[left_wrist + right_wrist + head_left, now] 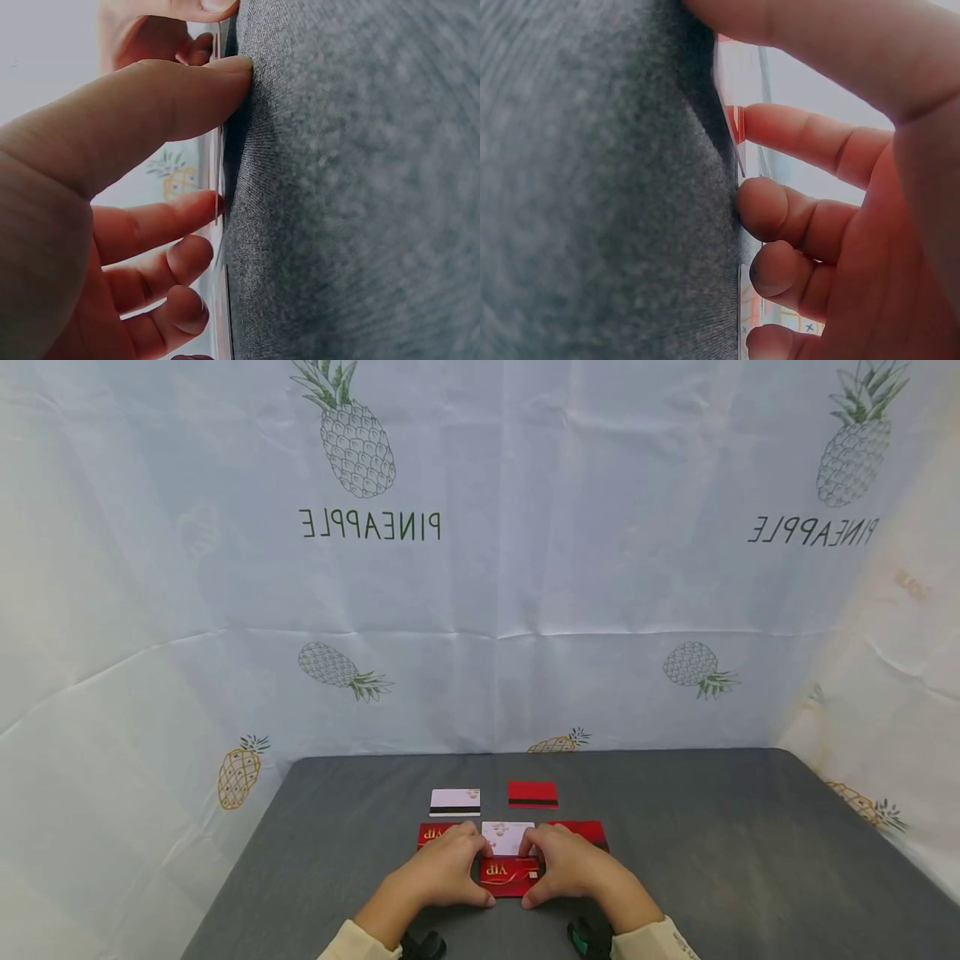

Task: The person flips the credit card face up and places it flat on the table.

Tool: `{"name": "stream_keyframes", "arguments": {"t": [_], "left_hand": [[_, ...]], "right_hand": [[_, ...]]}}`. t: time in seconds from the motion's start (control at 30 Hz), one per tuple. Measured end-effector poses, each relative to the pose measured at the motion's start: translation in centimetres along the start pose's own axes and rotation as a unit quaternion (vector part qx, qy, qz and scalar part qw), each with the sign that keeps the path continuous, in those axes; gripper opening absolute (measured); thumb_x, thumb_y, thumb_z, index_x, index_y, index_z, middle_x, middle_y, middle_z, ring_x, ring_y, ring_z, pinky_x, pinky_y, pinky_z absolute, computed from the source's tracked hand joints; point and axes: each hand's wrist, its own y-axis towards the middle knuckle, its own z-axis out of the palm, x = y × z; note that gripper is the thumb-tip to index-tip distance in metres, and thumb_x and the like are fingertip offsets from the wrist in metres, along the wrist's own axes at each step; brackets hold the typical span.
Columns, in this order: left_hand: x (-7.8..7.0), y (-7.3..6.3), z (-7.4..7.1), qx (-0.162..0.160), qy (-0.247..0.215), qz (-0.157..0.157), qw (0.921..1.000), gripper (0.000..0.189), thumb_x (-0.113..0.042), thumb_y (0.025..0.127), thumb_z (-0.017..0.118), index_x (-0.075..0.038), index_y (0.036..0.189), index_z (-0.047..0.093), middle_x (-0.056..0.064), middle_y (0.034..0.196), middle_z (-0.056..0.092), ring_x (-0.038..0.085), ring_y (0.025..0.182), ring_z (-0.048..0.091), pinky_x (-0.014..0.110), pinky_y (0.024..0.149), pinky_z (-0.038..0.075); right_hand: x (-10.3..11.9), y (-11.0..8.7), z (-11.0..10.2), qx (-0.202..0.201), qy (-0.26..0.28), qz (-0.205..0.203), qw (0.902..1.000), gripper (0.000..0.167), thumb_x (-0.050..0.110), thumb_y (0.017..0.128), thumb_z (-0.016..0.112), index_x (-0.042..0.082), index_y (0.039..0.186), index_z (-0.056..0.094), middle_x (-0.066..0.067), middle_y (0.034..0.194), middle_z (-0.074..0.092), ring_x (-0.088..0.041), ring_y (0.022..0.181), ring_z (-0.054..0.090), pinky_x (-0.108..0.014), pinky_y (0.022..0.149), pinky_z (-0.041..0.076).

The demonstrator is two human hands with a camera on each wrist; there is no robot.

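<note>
At the near middle of the table lies a red VIP card (508, 878), directly below a white card (507, 838). My left hand (448, 865) holds the VIP card's left side between thumb and index finger; its other fingers are curled over the left red card (433, 833). From the right, my right hand (567, 861) holds the same VIP card, with thumb near the front edge and index finger at the far edge. In the right wrist view the card's edge stands slightly off the cloth. Partly behind that hand lies another red card (592, 832).
Farther back lie a white card with a black stripe (454, 802) and a red card with a black stripe (532, 793). The grey tabletop (697, 827) ends at a white curtain (480, 693) printed with pineapples.
</note>
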Motion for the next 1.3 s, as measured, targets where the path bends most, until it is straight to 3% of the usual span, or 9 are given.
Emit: {"name": "stream_keyframes", "arguments": {"t": [0.63,0.8,1.07,1.3], "left_hand": [[-0.2,-0.2,0.0,-0.01,0.002,0.011,0.9999,0.047,-0.046,0.065,0.086,-0.019,0.099,0.07,-0.011,0.087,0.049,0.001,0.074,0.045,0.021,0.069,0.045],[-0.5,-0.2,-0.1,-0.015,0.01,0.016,0.9997,0.046,-0.046,0.064,0.086,-0.019,0.099,0.07,-0.011,0.086,0.049,0.001,0.074,0.045,0.02,0.069,0.045],[-0.3,-0.2,-0.1,-0.006,0.021,0.009,0.9997,0.048,-0.049,0.064,0.085,-0.021,0.1,0.069,-0.011,0.087,0.05,0.002,0.079,0.047,0.022,0.074,0.047],[-0.2,-0.4,-0.2,-0.012,0.019,0.013,0.9997,0.048,-0.047,0.064,0.085,-0.02,0.1,0.069,-0.01,0.087,0.05,0.002,0.08,0.047,0.022,0.074,0.047]], "right_hand": [[-0.3,-0.3,-0.2,-0.009,-0.02,-0.009,0.9997,0.047,0.044,0.061,0.089,0.025,0.095,0.062,0.011,0.084,0.052,-0.008,0.082,0.045,-0.029,0.069,0.041],[-1.0,-0.8,-0.6,-0.015,0.002,-0.012,0.9998,0.047,0.037,0.062,0.089,0.023,0.095,0.06,0.007,0.083,0.05,-0.01,0.082,0.043,-0.029,0.066,0.038],[-3.8,-2.0,-2.1,-0.07,0.032,0.02,0.9968,0.056,0.03,0.063,0.09,0.019,0.106,0.057,0.001,0.096,0.051,-0.017,0.092,0.044,-0.035,0.073,0.043],[-6.3,-3.1,-3.1,-0.111,0.014,0.094,0.9892,0.077,0.032,0.063,0.091,0.012,0.13,0.06,-0.005,0.106,0.051,-0.02,0.096,0.048,-0.042,0.079,0.046]]}}
